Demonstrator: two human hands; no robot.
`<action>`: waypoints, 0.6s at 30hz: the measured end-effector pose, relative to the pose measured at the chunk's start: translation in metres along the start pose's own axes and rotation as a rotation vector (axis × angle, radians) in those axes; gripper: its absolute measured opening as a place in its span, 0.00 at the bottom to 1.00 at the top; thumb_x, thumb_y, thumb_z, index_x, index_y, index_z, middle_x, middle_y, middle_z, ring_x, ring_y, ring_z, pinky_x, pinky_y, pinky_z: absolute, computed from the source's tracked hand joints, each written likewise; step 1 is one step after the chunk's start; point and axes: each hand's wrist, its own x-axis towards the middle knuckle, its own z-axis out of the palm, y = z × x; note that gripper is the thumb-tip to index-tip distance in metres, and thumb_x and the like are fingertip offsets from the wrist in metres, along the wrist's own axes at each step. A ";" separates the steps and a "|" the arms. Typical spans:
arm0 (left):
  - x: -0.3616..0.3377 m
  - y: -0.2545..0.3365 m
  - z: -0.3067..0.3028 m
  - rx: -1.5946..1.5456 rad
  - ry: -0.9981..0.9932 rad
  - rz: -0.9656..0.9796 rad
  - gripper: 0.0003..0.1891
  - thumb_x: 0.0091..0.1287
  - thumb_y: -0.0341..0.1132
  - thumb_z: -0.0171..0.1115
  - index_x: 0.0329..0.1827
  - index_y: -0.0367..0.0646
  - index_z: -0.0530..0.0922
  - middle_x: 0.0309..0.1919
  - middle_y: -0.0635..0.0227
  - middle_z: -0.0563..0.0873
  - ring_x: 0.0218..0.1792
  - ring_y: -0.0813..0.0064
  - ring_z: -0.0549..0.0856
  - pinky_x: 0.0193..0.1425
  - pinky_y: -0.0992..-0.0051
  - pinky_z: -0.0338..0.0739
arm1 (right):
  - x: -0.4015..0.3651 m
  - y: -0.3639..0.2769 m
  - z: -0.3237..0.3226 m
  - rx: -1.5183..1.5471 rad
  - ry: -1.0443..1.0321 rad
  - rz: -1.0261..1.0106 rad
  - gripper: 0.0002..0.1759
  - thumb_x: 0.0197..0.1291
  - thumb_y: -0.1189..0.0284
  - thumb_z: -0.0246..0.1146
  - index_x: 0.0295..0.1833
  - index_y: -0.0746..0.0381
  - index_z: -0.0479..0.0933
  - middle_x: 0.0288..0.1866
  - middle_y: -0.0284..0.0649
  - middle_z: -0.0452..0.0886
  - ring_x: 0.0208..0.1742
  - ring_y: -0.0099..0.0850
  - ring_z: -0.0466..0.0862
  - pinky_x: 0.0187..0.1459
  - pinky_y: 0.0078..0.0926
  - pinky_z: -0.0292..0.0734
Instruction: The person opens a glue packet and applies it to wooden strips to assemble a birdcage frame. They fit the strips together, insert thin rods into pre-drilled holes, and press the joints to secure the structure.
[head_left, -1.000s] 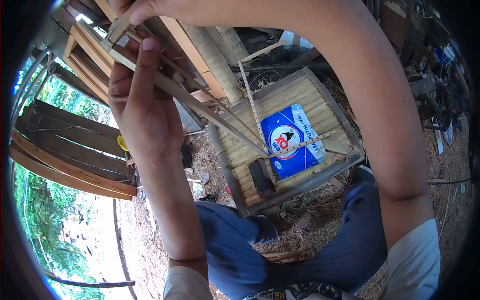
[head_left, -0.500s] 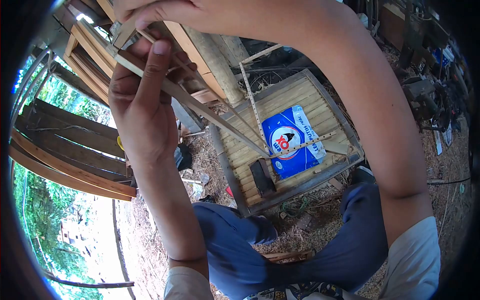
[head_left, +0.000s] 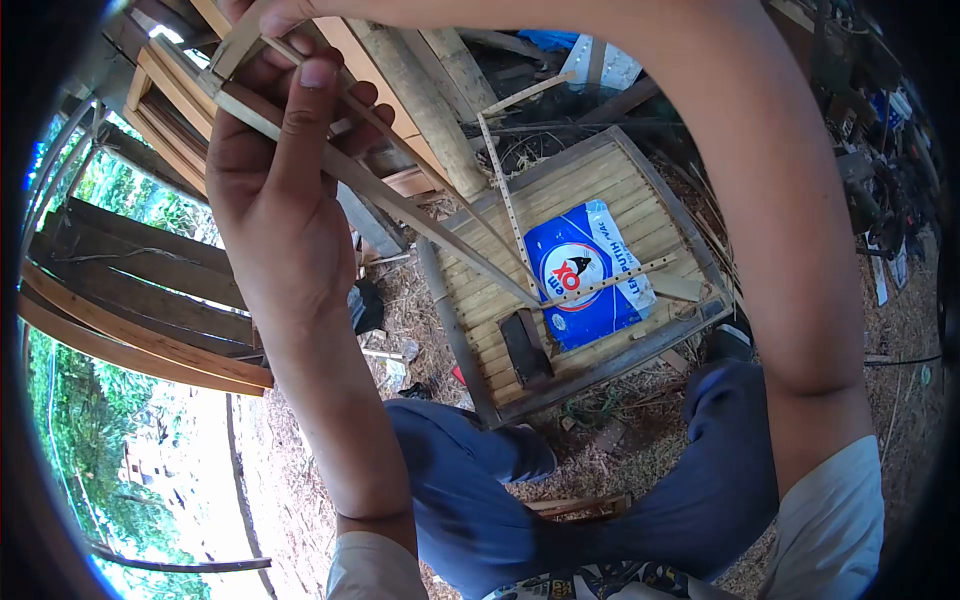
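Up near the top of the head view, the left hand [head_left: 270,190] has its grip closed around thin bamboo strips [head_left: 420,228], thumb pressed along them. The right hand [head_left: 268,12], mostly cut off by the edge, pinches their upper end. Below, a blue bag [head_left: 585,275] lies on a slatted desk [head_left: 480,300].

Wooden frames [head_left: 168,118] and post [head_left: 430,110] crowd the bamboo strips [head_left: 440,237].
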 end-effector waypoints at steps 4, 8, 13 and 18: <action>-0.002 0.000 0.005 0.075 -0.023 -0.002 0.13 0.80 0.34 0.57 0.61 0.37 0.76 0.48 0.61 0.85 0.46 0.72 0.86 0.54 0.63 0.86 | -0.001 0.033 0.002 0.132 0.010 -0.244 0.07 0.68 0.75 0.64 0.41 0.66 0.86 0.23 0.40 0.85 0.23 0.27 0.83 0.30 0.29 0.79; -0.003 0.000 0.008 0.094 -0.017 -0.027 0.13 0.82 0.36 0.55 0.61 0.37 0.75 0.46 0.62 0.85 0.45 0.72 0.86 0.53 0.63 0.86 | 0.000 0.035 0.002 0.035 0.041 -0.210 0.08 0.67 0.74 0.65 0.39 0.67 0.87 0.23 0.42 0.84 0.22 0.29 0.82 0.31 0.30 0.79; -0.004 0.000 0.003 0.084 -0.073 -0.042 0.13 0.82 0.37 0.55 0.58 0.36 0.76 0.46 0.63 0.85 0.45 0.71 0.86 0.52 0.64 0.86 | -0.005 0.025 0.002 0.058 0.085 -0.154 0.08 0.67 0.73 0.67 0.39 0.67 0.87 0.22 0.43 0.84 0.22 0.30 0.81 0.32 0.30 0.79; -0.004 0.001 0.003 0.050 -0.112 -0.025 0.12 0.82 0.37 0.55 0.57 0.36 0.76 0.45 0.63 0.85 0.44 0.72 0.85 0.48 0.66 0.84 | 0.006 0.062 0.011 0.177 0.113 -0.523 0.08 0.66 0.74 0.66 0.40 0.66 0.88 0.26 0.41 0.86 0.23 0.27 0.80 0.33 0.28 0.79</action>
